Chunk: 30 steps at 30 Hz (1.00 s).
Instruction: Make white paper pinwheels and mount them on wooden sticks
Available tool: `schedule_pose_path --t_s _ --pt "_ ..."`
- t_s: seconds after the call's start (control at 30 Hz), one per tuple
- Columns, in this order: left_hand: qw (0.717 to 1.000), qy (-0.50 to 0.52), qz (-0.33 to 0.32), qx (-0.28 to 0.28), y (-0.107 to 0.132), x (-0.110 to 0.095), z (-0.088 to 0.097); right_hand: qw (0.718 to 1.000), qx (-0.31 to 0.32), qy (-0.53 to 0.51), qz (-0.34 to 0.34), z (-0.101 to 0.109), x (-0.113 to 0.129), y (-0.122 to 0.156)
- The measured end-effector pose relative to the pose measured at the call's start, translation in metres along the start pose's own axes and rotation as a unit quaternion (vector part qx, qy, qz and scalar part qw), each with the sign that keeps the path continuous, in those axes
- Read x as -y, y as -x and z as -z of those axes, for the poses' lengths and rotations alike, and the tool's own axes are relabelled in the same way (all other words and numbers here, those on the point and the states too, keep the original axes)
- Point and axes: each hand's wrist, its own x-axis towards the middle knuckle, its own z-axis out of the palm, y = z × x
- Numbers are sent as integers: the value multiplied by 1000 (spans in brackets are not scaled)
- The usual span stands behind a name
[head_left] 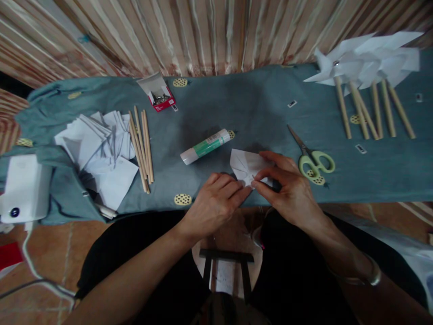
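A small white folded paper square (244, 164) lies near the front edge of the blue-grey cloth (257, 108). My left hand (216, 201) presses its curled fingers onto the paper's near corner. My right hand (287, 187) pinches the same corner with thumb and forefinger from the right. Both hands meet at the paper's lower edge and hide part of it.
A glue stick (204, 146) lies just beyond the paper. Green-handled scissors (313, 160) rest to the right. At the left sit a pile of white paper squares (98, 151), several wooden sticks (142, 144) and a red pin box (158, 92). Finished paper pinwheels (368, 67) lie far right.
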Motion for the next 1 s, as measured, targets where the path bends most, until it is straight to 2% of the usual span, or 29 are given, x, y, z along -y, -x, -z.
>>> schedule_pose_path --t_s 0.57,1.0 --pt "1000 1 -7 7 0 -1 -1 1000 3 -9 6 0 0 2" --pt "1000 -11 -3 29 0 -2 0 997 -6 21 73 -1 2 7"
